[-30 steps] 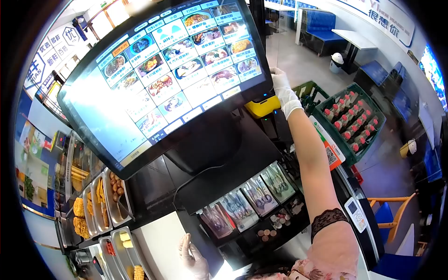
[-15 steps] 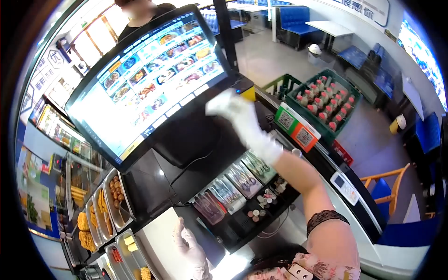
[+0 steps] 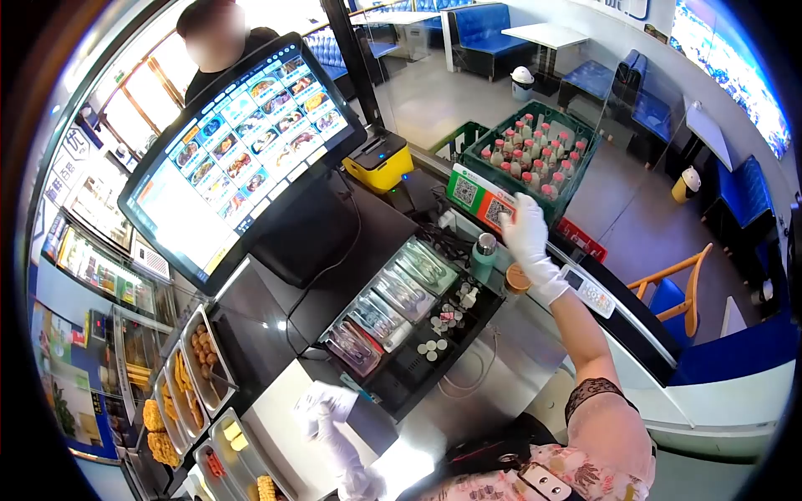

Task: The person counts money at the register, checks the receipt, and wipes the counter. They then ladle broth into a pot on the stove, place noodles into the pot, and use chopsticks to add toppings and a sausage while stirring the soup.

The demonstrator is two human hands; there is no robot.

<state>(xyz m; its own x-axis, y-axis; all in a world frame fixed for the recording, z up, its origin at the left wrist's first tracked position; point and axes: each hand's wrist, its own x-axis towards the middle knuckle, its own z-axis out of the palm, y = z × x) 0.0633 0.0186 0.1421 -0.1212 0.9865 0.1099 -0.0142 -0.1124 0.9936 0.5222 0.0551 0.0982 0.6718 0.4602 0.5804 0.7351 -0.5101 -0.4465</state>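
Note:
My left hand [image 3: 336, 442], in a white glove, is closed on a small white paper slip [image 3: 336, 402] above a white board at the lower middle. My right hand [image 3: 526, 235], also gloved, reaches out at the right end of a green-and-orange QR code sign [image 3: 480, 200]. Its fingers look extended and I see nothing in them; whether they touch the sign is unclear. Between my hands lies an open cash drawer [image 3: 401, 367] with banknotes [image 3: 415, 275] in its slots and coins [image 3: 432, 349] in front.
A touchscreen till [image 3: 242, 159] stands at left, with a yellow-and-black printer [image 3: 378, 163] beside it. A green bottle [image 3: 484, 257] and a wooden-lidded jar [image 3: 517, 280] stand near my right forearm. Food trays [image 3: 219, 380] sit at lower left. A person [image 3: 213, 42] stands beyond the screen.
My right hand has moved from beside the printer back to the QR code sign. A paper slip now shows in my left hand. The view has shifted, revealing the printer and bottle.

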